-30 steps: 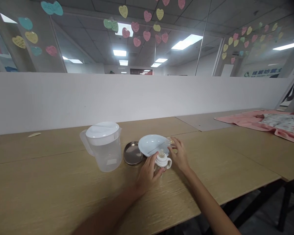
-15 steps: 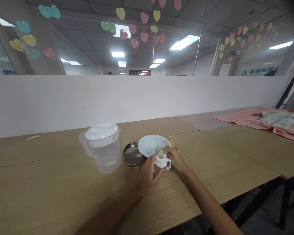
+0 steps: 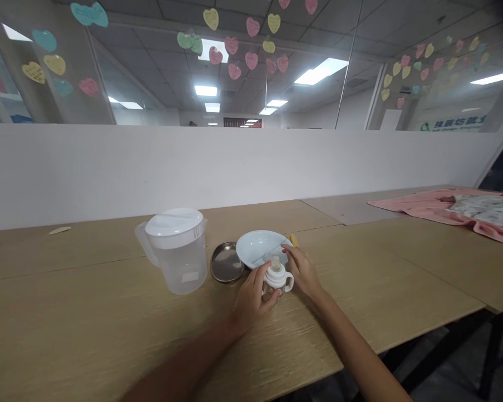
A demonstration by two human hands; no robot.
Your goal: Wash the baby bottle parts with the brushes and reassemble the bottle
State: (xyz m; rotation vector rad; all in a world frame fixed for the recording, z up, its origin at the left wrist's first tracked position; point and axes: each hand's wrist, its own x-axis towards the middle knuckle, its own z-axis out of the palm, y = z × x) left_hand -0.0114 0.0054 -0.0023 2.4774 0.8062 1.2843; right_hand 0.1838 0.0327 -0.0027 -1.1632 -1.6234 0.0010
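Observation:
My left hand (image 3: 251, 296) is wrapped around a small baby bottle (image 3: 273, 290) from its left side, fingers and thumb on the clear body. The bottle stands upright, with a white collar, a white side handle and a pale teat on top. Just right of it, my right hand (image 3: 304, 271) is raised with its fingers partly bent and apart, near the rim of a white bowl (image 3: 251, 243). Nothing shows in that hand. A thin straight stick (image 3: 276, 247) lies across the bowl. Behind the bowl's right rim a yellow object (image 3: 293, 240) is partly hidden.
Left of the bowl are a round metal dish (image 3: 226, 262) and a lidded translucent pitcher (image 3: 182, 268). A pink cloth (image 3: 406, 204) with patterned fabric lies at the far right of the table (image 3: 109, 329). A white wall (image 3: 235, 167) with glass above runs behind.
My right hand has drawn back from the bottle's teat, up and to the right. My left hand stays around the bottle. The view has shifted slightly.

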